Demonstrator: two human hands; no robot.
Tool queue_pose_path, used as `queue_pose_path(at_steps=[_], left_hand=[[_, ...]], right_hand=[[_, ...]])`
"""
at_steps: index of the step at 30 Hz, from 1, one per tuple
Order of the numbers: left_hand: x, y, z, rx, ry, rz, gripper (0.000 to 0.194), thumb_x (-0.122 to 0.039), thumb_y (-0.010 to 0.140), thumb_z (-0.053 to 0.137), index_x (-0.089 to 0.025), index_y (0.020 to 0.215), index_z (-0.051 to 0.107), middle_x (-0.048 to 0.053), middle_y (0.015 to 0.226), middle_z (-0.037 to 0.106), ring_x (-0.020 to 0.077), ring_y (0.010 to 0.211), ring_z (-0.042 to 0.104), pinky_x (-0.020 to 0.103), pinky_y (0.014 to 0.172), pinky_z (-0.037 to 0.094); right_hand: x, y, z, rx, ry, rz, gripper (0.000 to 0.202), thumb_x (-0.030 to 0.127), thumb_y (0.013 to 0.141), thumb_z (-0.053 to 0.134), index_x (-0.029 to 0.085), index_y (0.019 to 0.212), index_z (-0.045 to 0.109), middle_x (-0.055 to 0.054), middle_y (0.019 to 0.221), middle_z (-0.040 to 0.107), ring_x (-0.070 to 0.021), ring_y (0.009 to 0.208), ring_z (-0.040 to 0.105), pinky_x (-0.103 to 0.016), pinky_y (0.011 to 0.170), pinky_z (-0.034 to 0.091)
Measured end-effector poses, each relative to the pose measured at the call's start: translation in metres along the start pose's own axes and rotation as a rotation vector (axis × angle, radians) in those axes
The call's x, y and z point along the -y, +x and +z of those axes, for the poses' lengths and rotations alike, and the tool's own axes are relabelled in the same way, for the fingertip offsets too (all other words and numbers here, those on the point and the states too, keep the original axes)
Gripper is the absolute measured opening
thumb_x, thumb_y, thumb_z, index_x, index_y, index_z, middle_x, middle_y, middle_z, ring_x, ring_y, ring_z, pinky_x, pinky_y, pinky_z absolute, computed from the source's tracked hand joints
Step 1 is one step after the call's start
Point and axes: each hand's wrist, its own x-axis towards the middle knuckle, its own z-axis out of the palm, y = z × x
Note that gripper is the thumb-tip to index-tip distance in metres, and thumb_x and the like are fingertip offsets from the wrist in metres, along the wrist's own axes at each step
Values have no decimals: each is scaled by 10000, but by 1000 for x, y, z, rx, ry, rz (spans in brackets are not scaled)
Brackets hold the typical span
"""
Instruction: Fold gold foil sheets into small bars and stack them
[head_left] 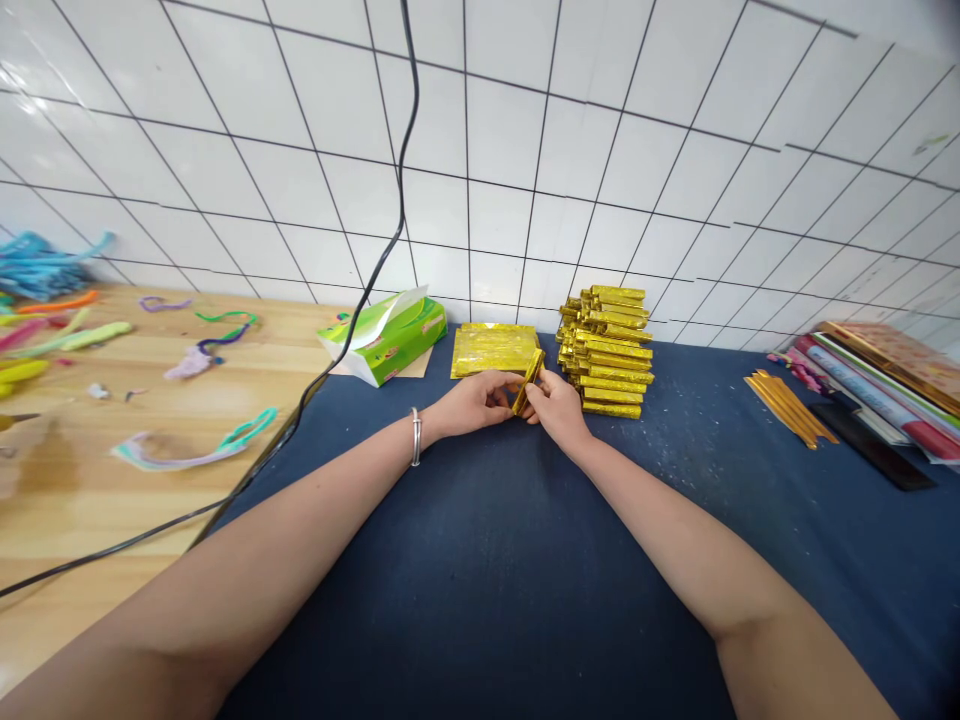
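The green box [397, 340] near the wall [495, 120] bears small pink and white printing, too small to read. Books [885, 385] are piled at the right, with lettering on their spines too blurred to make out. A white sheet [379, 328] slants up along the top of the green box; whether it is tissue or a flap cannot be told, and the box's inside is hidden.

A folded gold paper [529, 382] stands tilted between the two hands, above the dark blue cloth [480, 590]. The right hand [559, 408] pinches it, thumb on the near face. The left hand [476, 402] has its fingertips against the other side; part of them is hidden, so whether they clamp it cannot be told.

Just behind lies a flat gold packet [491, 350], partly covered by the hands. Beside the right hand rises a stack of gold folded strips [611, 350]. A black cable [403, 170] runs out of view at top and left. On the wooden table [60, 550], the blue fuzzy bundle [41, 268] is cut off by the left edge.
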Motion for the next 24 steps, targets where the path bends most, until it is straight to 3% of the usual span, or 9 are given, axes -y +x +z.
queue_pose_path(at_steps=[14, 24], left_hand=[[2, 0, 7, -37, -66, -9, 487, -163, 739, 562, -165, 1223, 509, -1, 768, 601, 96, 647, 561, 197, 597, 445], [3, -1, 9, -103, -39, -50, 365, -179, 725, 603, -165, 1076, 503, -2, 777, 606, 105, 668, 587, 214, 607, 456]], right_hand=[[3, -1, 1, 17, 13, 21, 194, 262, 818, 442, 185, 957, 553, 39, 607, 600, -99, 506, 628, -163, 439, 496], [5, -5, 1, 27, 22, -18, 301, 348, 828, 480, 204, 1080, 558, 41, 646, 598, -93, 529, 617, -167, 470, 487]])
